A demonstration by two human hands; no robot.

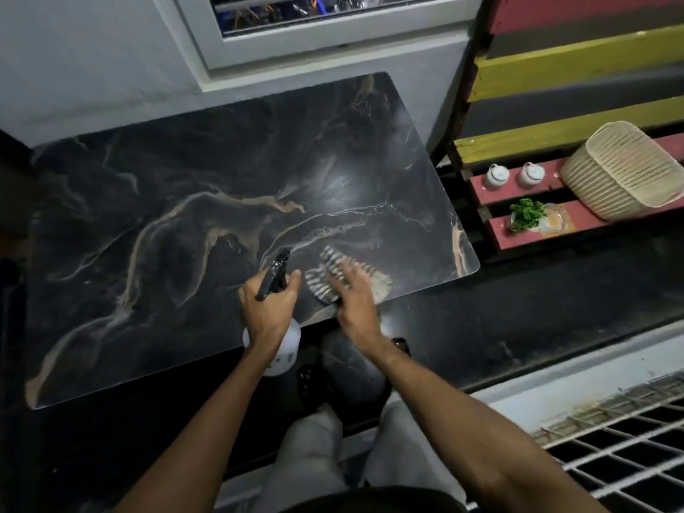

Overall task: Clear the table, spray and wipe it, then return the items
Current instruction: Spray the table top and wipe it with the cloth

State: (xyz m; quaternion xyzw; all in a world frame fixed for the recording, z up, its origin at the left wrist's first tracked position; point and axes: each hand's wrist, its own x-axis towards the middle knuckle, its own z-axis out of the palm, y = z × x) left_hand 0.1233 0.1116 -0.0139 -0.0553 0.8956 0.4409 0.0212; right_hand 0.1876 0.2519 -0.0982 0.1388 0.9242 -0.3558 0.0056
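Wiping seems in hand: the cloth [327, 285] is pressed flat-fingered by the right hand [355, 296], the bottle [275, 272] gripped by the left hand [267, 309]. Long strokes across the table [185, 172] seem called for next.

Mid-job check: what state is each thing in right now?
Table: glossy, cloth at near edge.
Spray bottle: gripped by left hand, nozzle over table.
Cloth: on table, pressed under right hand.
Basket: tilted, on bench.
Jars: upright on bench.
Greens: on bench.
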